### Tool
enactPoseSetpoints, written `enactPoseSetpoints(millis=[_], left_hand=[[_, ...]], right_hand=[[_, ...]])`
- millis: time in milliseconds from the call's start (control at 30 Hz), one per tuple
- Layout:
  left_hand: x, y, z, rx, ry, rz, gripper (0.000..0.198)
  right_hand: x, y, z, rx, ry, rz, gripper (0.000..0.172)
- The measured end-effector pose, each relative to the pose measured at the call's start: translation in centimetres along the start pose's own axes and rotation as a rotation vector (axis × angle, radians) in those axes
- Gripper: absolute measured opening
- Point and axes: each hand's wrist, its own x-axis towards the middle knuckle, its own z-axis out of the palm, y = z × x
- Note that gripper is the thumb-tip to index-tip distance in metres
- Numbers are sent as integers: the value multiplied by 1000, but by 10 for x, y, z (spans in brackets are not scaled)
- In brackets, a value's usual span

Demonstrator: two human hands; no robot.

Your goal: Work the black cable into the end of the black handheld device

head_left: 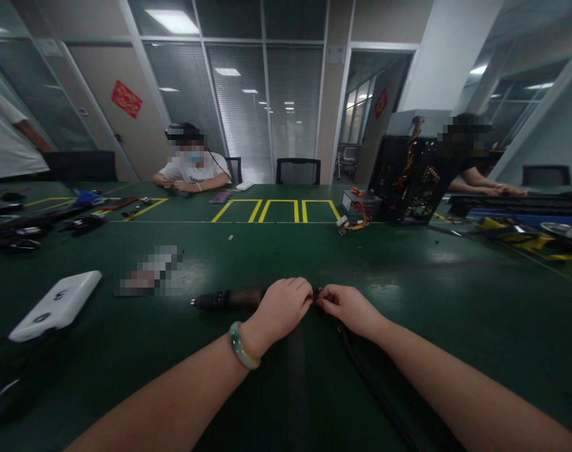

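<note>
An inline electric screwdriver (229,299), dark with a brownish grip section, lies across the green table with its tip to the left. My left hand (286,304), a green bangle at its wrist, is closed around the tool's rear part. Just right of it, my right hand (349,307) pinches with thumb and fingers at the tool's tail end, where a black cord (361,370) runs off toward me. The fingers cover the joint, so I cannot make out whether cord and tool are connected.
A white rounded device (54,307) and a blurred flat item (149,273) lie to the left. A black computer case (403,176) stands far right beside a power supply (361,202) with wires. Tools and cables crowd the far left. Other people are at the table.
</note>
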Motion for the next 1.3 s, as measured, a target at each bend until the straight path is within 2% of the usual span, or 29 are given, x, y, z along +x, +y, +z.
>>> enactPoseSetpoints(millis=[367, 767, 933, 1300], left_hand=[[0, 0, -1, 25, 10, -21, 8], [2, -9, -3, 14, -11, 179, 14], [2, -11, -7, 29, -25, 217, 15], [1, 2, -12, 66, -45, 35, 16]], right_hand=[[-1, -1, -1, 6, -18, 14, 15], [0, 0, 1, 32, -15, 27, 16], [1, 4, 3, 35, -17, 33, 17], [1, 1, 2, 18, -23, 35, 19]])
